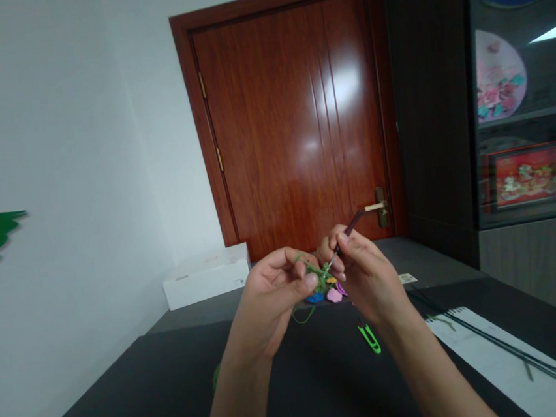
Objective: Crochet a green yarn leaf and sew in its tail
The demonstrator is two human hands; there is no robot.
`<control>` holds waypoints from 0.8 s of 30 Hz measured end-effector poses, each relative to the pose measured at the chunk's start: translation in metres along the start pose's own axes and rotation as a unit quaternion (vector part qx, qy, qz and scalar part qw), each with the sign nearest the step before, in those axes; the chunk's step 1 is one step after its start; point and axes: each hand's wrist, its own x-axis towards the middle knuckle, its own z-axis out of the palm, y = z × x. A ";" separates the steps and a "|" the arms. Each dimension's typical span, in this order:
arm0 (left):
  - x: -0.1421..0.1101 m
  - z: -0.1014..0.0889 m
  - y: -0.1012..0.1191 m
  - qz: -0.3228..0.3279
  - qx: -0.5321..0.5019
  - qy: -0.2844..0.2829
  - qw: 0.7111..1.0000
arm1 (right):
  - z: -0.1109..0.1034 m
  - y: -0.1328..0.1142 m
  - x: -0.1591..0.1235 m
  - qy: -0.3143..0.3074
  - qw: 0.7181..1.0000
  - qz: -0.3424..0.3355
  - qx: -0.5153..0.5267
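Note:
My left hand (271, 294) is raised above a dark table (153, 391) and pinches a small green crochet piece (320, 275) between thumb and fingers. My right hand (365, 272) is closed round a thin dark crochet hook (351, 226), whose tip meets the green piece. Green yarn (302, 316) hangs in a loop below my left hand. Small coloured bits (333, 293), blue, pink and purple, lie on the table just behind the hands.
Green thread snips (369, 337) lie on the table near my right wrist. A white sheet (499, 357) with long thin dark rods (508, 347) lies at right. A white box (208, 275) sits by the wooden door (294, 122). A dark cabinet (521, 80) stands right.

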 end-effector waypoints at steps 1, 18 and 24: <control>0.000 0.000 -0.001 0.010 0.011 0.003 1.000 | 0.000 -0.001 -0.001 -0.003 1.000 0.030 -0.003; 0.000 0.013 0.002 0.086 0.020 0.109 0.990 | 0.005 0.008 0.005 -0.004 0.997 -0.073 -0.040; -0.003 0.012 0.003 0.002 -0.067 0.078 0.995 | -0.006 0.011 -0.001 -0.015 0.823 -0.423 -0.378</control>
